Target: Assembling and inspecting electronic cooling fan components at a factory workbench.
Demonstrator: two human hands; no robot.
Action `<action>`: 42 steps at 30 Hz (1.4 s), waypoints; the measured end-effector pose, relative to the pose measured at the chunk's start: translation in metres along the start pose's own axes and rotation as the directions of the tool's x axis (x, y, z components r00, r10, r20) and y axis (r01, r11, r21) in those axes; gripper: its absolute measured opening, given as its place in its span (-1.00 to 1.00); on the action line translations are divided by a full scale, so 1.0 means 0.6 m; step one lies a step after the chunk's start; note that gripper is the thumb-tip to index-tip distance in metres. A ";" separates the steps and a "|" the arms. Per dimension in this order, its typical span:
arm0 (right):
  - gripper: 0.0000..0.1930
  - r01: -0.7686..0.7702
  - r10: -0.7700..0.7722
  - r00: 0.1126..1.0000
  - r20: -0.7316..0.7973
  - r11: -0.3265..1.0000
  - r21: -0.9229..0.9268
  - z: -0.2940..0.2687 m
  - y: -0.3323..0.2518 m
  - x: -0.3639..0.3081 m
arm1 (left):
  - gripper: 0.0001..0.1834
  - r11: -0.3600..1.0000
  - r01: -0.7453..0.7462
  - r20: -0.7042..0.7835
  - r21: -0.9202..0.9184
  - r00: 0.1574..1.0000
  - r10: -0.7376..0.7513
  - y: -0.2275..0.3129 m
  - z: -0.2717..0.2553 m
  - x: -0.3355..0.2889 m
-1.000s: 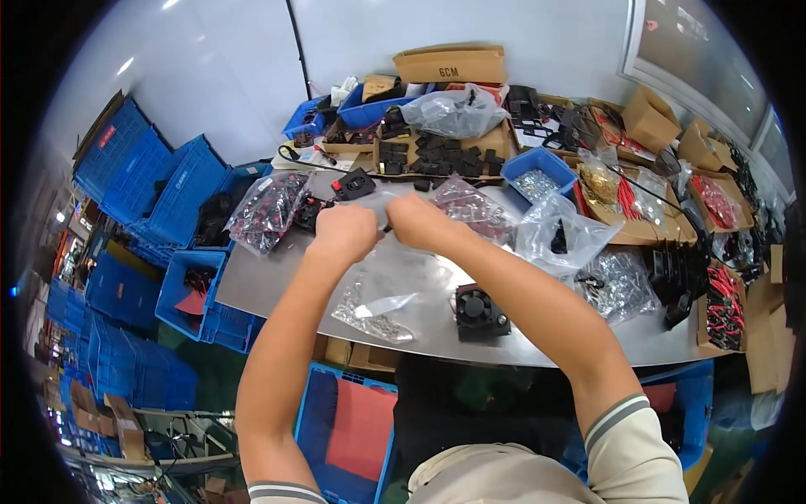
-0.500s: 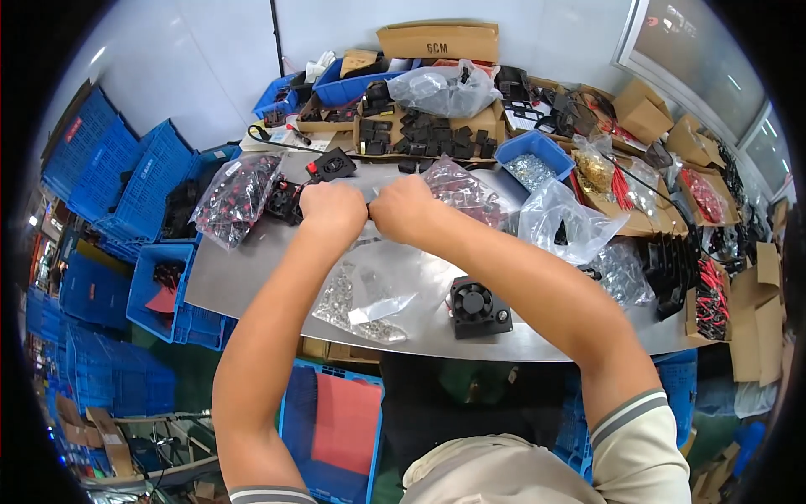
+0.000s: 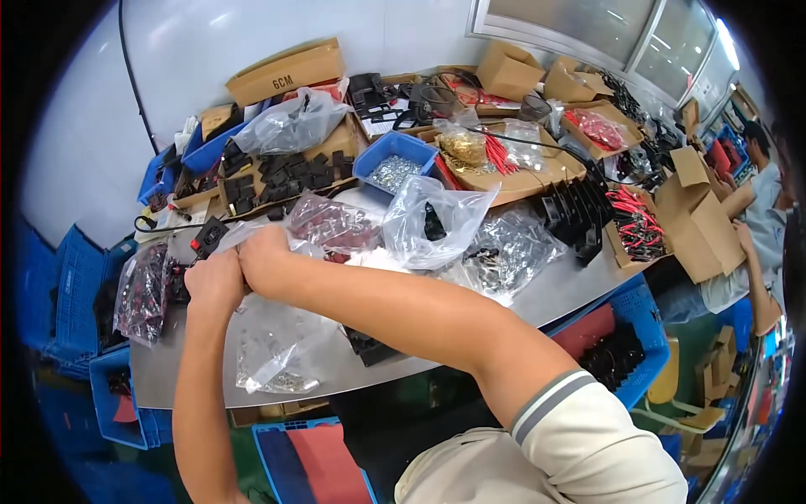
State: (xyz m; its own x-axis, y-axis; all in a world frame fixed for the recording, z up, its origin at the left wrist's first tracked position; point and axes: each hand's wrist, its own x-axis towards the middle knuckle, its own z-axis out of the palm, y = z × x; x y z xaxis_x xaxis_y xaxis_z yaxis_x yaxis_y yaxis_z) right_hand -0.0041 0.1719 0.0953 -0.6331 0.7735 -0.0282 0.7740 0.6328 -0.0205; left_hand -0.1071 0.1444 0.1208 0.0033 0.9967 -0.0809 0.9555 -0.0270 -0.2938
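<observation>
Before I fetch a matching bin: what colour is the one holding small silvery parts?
Blue; that bin shows best in the head view.

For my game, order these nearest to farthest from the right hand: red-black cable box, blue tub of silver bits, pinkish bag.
1. Pinkish bag: right of the right hand.
2. Blue tub: right, farther back.
3. Cable box: table's right end.

Grey metal-topped table (image 3: 155, 370). On it, up front: clear bag (image 3: 290, 332) with small metal parts (image 3: 294, 383), dark unit (image 3: 368, 349) mostly hidden. Farther back: pinkish bag (image 3: 336, 223), blue bin (image 3: 371, 181); red-and-black parts bag (image 3: 141, 294) at left.
</observation>
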 end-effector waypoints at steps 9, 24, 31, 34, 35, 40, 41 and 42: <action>-0.80 0.053 -0.034 0.996 -0.078 0.964 0.260 0.043 0.037 -0.014 | -0.65 0.994 -0.016 0.029 -0.106 0.999 0.019 0.013 -0.005 -0.012; -0.72 0.270 0.005 0.867 -0.498 0.835 0.480 -0.119 0.201 -0.310 | -0.54 0.561 -0.504 -0.688 -0.657 0.705 -0.173 -0.098 -0.199 -0.267; -0.72 -0.116 0.657 0.669 -0.347 0.554 0.824 -0.051 0.291 -0.578 | -0.60 0.692 -0.561 -0.868 -0.454 0.455 -0.200 -0.086 -0.099 -0.319; -0.74 -0.183 0.751 0.595 -0.286 0.473 0.862 -0.002 0.300 -0.672 | -0.63 0.798 -0.497 -0.918 -0.340 0.359 -0.168 -0.060 -0.068 -0.336; -0.74 -0.160 0.780 0.564 -0.270 0.424 0.891 0.014 0.296 -0.687 | -0.64 0.834 -0.461 -0.932 -0.303 0.328 -0.157 -0.049 -0.062 -0.348; -0.71 -0.298 0.781 0.509 -0.361 0.554 0.778 0.064 0.352 -0.731 | -0.67 0.988 -0.134 -0.971 -0.076 0.234 -0.043 -0.021 -0.075 -0.421; -0.70 -0.369 0.729 0.459 -0.509 0.677 0.637 0.072 0.369 -0.732 | -0.68 0.999 -0.044 -0.973 -0.016 0.231 -0.006 -0.038 -0.056 -0.452; -0.69 -0.427 0.733 0.420 -0.536 0.680 0.596 0.072 0.385 -0.726 | -0.68 0.997 0.053 -0.971 0.050 0.236 0.037 -0.044 -0.057 -0.473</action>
State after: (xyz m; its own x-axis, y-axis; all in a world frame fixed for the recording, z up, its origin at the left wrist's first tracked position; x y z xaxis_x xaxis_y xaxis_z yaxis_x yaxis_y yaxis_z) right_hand 0.4507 -0.0202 0.0596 0.3004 0.8070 0.5085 0.7980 0.0794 -0.5975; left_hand -0.1235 -0.1349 0.1839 0.3221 0.3086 0.8950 0.9383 0.0216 -0.3452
